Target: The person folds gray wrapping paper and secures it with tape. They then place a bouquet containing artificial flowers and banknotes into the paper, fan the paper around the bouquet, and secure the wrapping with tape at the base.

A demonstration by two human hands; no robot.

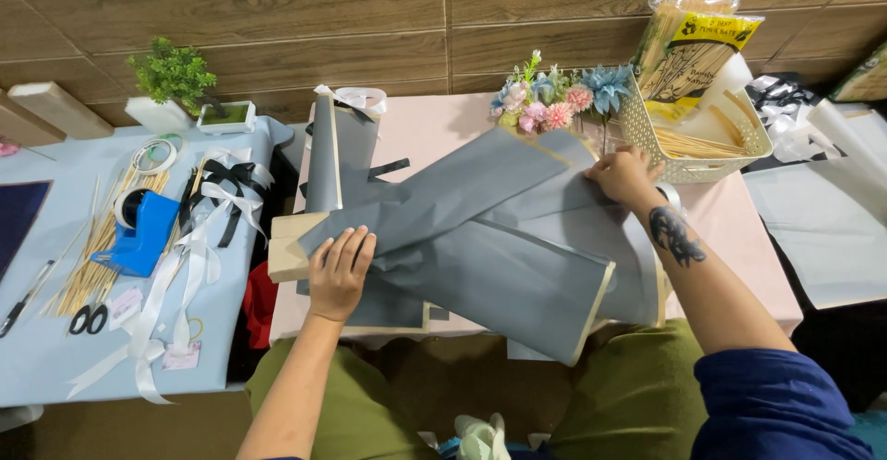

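Grey wrapping paper sheets (480,238) with cream edges lie folded and overlapped on a pale pink table (434,123). My left hand (339,271) rests flat on the lower left end of the paper, fingers spread. My right hand (624,175) presses on the upper right part of the paper, close to a bunch of pink, blue and white artificial flowers (554,98). Another grey sheet (337,151) with a white ribbon stands folded at the back left of the pink table.
A cream lattice basket (688,151) at right holds a bag of wooden sticks (693,40). The light blue table (55,349) at left carries a blue tape dispenser (140,231), skewers, scissors (86,319), black and white ribbons (217,197) and a small potted plant (173,81). White paper (822,229) lies far right.
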